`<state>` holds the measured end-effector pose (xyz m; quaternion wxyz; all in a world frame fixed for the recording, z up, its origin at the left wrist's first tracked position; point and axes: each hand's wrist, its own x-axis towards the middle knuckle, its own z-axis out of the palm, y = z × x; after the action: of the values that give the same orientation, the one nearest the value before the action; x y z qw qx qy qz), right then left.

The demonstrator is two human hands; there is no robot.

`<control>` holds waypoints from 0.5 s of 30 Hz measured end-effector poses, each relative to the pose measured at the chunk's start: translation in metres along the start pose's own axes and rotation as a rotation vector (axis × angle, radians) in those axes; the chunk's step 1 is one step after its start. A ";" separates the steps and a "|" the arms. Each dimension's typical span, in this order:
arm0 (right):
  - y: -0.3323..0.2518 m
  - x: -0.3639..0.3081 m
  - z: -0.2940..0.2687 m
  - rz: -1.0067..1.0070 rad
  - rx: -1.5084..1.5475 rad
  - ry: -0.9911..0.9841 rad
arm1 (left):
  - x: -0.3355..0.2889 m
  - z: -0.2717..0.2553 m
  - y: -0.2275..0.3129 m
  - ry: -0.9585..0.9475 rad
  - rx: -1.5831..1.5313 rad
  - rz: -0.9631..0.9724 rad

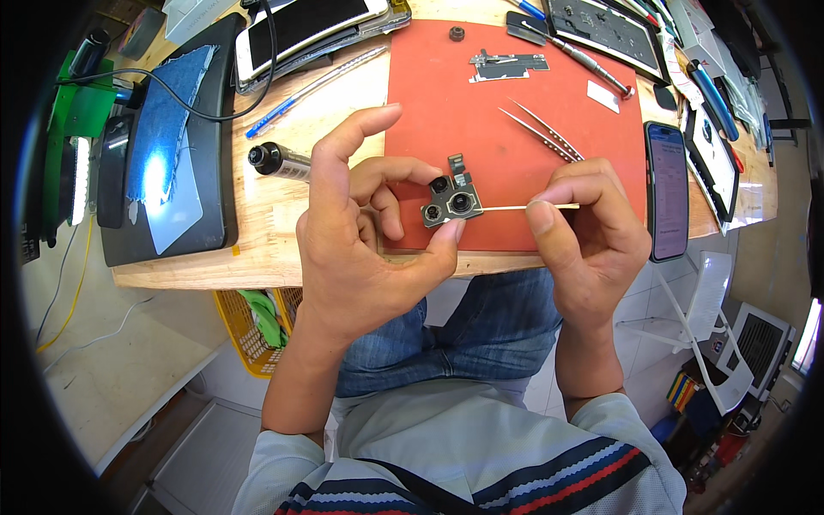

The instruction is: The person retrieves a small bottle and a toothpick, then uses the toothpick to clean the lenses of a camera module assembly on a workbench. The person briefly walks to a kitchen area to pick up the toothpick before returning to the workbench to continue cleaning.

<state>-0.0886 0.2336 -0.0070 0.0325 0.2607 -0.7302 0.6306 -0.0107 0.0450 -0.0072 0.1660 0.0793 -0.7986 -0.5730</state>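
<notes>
A phone camera module (pixel 445 209) with three lenses and a short flex connector is pinched by its edges between the thumb and a finger of my left hand (pixel 348 245). That hand's index finger is raised clear of it. My right hand (pixel 596 240) grips a thin pale swab stick (pixel 513 207) between thumb and fingers. The stick's tip reaches the module's right edge, beside the largest lens; whether it touches the glass I cannot tell. Both hands are above the near part of a red mat (pixel 438 86). Metal tweezers (pixel 549 136) lie just beyond my right hand.
On the mat are metal bracket pieces (pixel 508 67), a small dark round part (pixel 457 34) and a screwdriver (pixel 592 67). A dark bottle (pixel 279 161) and blue pen (pixel 300 101) lie left. A phone (pixel 666 193) borders the mat's right side. A yellow basket (pixel 249 339) stands below.
</notes>
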 end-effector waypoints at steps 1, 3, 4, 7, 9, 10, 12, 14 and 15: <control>-0.001 0.000 0.000 0.005 -0.002 -0.002 | 0.000 0.000 0.000 0.000 0.004 0.004; -0.001 0.000 0.000 0.011 0.000 0.002 | 0.000 -0.001 0.000 0.001 0.002 0.002; -0.001 0.000 -0.001 0.005 -0.006 -0.003 | 0.000 -0.001 0.000 0.002 0.004 0.005; 0.000 0.000 -0.001 0.005 -0.006 -0.001 | 0.000 -0.001 0.000 -0.003 0.008 0.008; 0.000 0.001 0.000 0.009 0.005 0.003 | 0.000 0.000 0.001 -0.004 0.010 -0.004; -0.002 0.001 0.000 0.022 -0.003 0.001 | 0.000 -0.001 0.000 -0.003 0.006 -0.003; -0.001 0.000 0.000 0.020 -0.004 0.002 | 0.000 -0.001 0.001 -0.001 0.013 -0.004; -0.001 0.000 0.000 0.016 -0.006 -0.001 | 0.000 -0.001 0.002 -0.002 0.018 -0.003; -0.001 0.000 0.000 0.012 -0.026 -0.007 | 0.000 0.000 0.001 -0.001 0.016 -0.008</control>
<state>-0.0881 0.2338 -0.0064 0.0295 0.2582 -0.7399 0.6205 -0.0101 0.0453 -0.0060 0.1627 0.0837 -0.8028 -0.5675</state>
